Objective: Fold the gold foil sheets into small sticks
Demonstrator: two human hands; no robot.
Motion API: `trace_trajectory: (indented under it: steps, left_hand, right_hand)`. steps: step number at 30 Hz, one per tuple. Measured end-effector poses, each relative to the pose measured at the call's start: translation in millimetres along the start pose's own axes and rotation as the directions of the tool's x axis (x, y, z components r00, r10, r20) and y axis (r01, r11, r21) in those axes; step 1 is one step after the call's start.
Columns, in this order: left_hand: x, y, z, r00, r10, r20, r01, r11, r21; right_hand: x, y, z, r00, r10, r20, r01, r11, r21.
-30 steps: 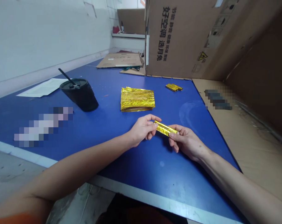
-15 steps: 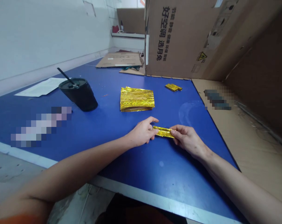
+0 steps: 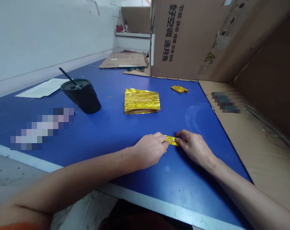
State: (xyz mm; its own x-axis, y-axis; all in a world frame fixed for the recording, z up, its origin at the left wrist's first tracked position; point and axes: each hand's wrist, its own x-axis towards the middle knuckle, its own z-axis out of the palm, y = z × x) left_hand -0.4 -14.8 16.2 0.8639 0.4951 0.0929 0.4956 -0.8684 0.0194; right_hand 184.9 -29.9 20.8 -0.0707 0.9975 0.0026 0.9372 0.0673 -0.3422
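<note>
A narrow folded strip of shiny gold foil paper point(image 3: 171, 140) lies low at the blue tabletop between my two hands. My left hand point(image 3: 152, 148) is over its left end, fingers bent and pressed on the strip, covering that part. At the right end, my right hand point(image 3: 192, 145) pinches the strip between thumb and fingers. Beyond my hands sits a stack of gold foil sheets point(image 3: 142, 100), its layered edge facing me. Farther right, a few small folded gold foil pieces point(image 3: 179, 89) lie together on the table.
A black lidded cup point(image 3: 84, 97) with a straw stands at left, near a white paper sheet point(image 3: 43, 88) and a blurred-out object point(image 3: 41, 131). Flat cardboard point(image 3: 123, 60) lies at the back. A large cardboard box point(image 3: 183, 41) rises behind; another blurred item point(image 3: 225, 102) rests on cardboard at right.
My left hand has turned palm down and closed over the strip's left end, where its index finger was extended before. The strip has moved slightly lower; my right hand keeps its pinch.
</note>
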Motion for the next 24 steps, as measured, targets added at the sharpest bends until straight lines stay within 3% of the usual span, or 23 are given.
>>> trace_trajectory:
  steps: [2, 4, 6, 8, 15, 24]
  left_hand:
    - [-0.9, 0.9, -0.2, 1.0, -0.01, 0.007, 0.009, 1.0, 0.021]
    - [-2.0, 1.5, -1.1, 1.0, -0.017, -0.006, 0.017, 0.998, 0.054]
    - [-2.9, 2.1, -2.3, 1.0, -0.017, -0.009, 0.018, 0.996, 0.084]
    - [-3.7, 2.8, -3.3, 1.0, -0.02, -0.006, 0.02, 0.995, 0.097]
    - [-7.2, 5.6, -1.8, 0.998, -0.06, 0.032, 0.056, 0.991, 0.122]
    - [-10.1, 4.0, -2.4, 0.994, -0.05, 0.098, 0.042, 0.996, 0.08]
  right_hand:
    - [-3.6, -0.5, -1.7, 0.994, -0.03, -0.101, 0.012, 0.984, -0.175]
    - [-8.9, -4.0, -2.1, 0.97, -0.173, -0.174, 0.123, 0.956, -0.267]
    - [-14.9, -9.9, 0.3, 0.913, -0.381, -0.149, 0.327, 0.898, -0.293]
    - [-20.0, -15.8, 4.7, 0.86, -0.509, -0.04, 0.475, 0.826, -0.303]
    - [-25.5, -20.9, 5.2, 0.916, -0.358, 0.18, 0.401, 0.815, -0.419]
    - [-27.7, -15.3, -4.4, 0.906, -0.374, 0.196, 0.422, 0.797, -0.431]
